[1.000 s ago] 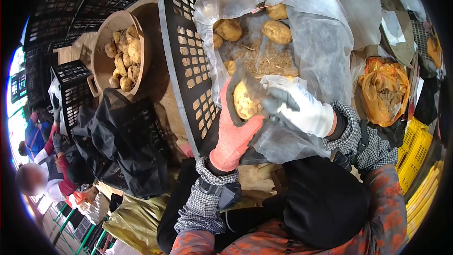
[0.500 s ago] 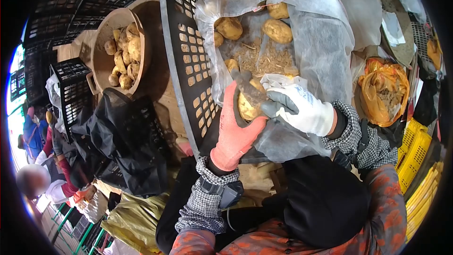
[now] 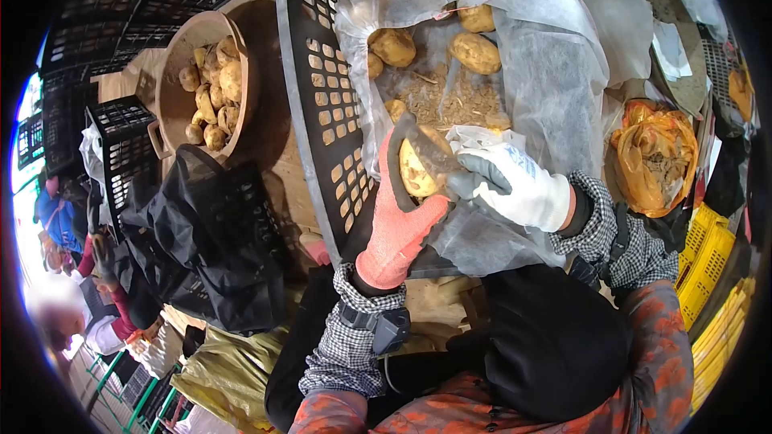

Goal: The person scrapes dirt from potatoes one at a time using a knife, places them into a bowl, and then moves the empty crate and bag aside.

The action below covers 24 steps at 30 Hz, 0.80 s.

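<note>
My left hand (image 3: 406,221), in a pink glove with a dark grey palm, is closed around a potato (image 3: 414,170) above the crate. My right hand (image 3: 511,186), in a white glove with grey fingertips, pinches a dirty grey-brown flap (image 3: 434,162) that looks like cloth. This flap lies over the potato's right side. Behind the right fingers shows a crumpled white scrap (image 3: 481,138). Below is a black crate (image 3: 318,133) lined with thin white sheeting (image 3: 547,96), where several potatoes (image 3: 474,53) lie among loose soil (image 3: 442,100).
A brown tub (image 3: 173,100) of potatoes stands at the left, beside black crates (image 3: 125,149) and a black plastic bag (image 3: 205,233). At right are an orange bag (image 3: 655,153) of soil and yellow crates (image 3: 708,253). Another person (image 3: 104,321) is at far left.
The potato has turned a little in my left hand, baring more of its pale front. The flap in my right hand has shifted slightly across it. The person at far left has moved.
</note>
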Each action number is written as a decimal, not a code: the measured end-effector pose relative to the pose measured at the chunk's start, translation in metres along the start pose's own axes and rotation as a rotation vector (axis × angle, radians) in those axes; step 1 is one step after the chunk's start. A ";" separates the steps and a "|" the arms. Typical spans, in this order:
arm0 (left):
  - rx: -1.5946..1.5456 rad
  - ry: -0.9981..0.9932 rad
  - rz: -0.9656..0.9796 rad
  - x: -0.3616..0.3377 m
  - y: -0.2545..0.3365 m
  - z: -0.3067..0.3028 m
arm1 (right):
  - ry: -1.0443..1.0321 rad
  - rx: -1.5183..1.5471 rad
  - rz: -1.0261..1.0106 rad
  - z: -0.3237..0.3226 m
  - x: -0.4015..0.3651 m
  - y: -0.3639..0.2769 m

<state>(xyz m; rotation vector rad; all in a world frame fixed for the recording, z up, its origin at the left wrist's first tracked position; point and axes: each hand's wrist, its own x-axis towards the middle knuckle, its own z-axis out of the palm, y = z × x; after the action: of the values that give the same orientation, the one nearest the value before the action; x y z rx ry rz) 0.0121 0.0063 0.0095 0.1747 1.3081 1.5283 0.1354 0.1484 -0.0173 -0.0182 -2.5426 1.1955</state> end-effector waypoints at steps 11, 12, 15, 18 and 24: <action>0.293 0.091 0.173 0.004 -0.018 -0.007 | 0.020 0.195 0.193 0.004 0.004 0.006; 0.426 0.129 0.229 0.006 -0.020 -0.009 | 0.019 0.194 0.190 0.002 0.005 0.005; 0.705 0.169 0.311 0.006 -0.019 -0.013 | -0.051 0.126 0.238 -0.005 0.011 -0.003; 0.900 0.153 0.326 0.004 -0.010 -0.007 | -0.323 0.044 0.311 -0.012 0.019 -0.011; 0.204 0.122 0.243 0.008 -0.016 -0.010 | 0.155 1.269 0.905 0.002 -0.002 0.005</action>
<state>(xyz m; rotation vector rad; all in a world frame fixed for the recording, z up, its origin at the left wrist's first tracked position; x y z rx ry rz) 0.0112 0.0037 -0.0108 0.3871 1.5867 1.6269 0.1359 0.1495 -0.0229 -0.9452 -1.1800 2.7264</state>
